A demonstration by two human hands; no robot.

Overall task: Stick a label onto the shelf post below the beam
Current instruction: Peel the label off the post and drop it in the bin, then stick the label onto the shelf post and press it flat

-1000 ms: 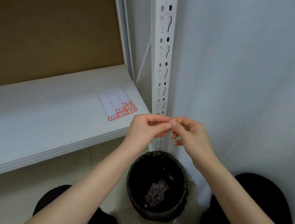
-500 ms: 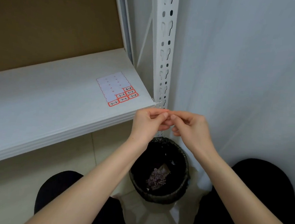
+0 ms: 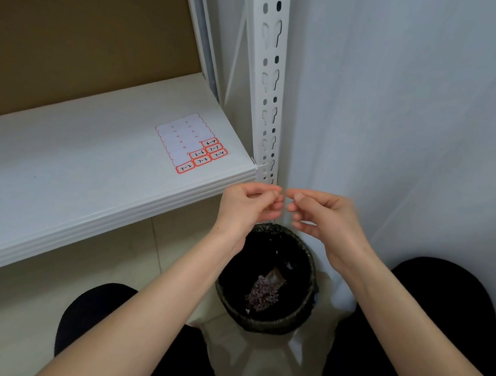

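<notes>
Two hands, left hand [image 3: 248, 208] and right hand [image 3: 327, 220], hovered near-touching before the shelf post [image 3: 255, 84]; each grip curled, blur hiding whether either pinched anything.

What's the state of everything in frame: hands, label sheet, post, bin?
left hand: fingers curled, fingertips pinched together; what they hold is hidden.
right hand: fingers curled, just apart from the left hand; hold unclear.
label sheet: flat on the shelf, six labels left on it.
shelf post: upright, no label on its visible part.
bin: upright, open-topped, scraps inside.
</notes>
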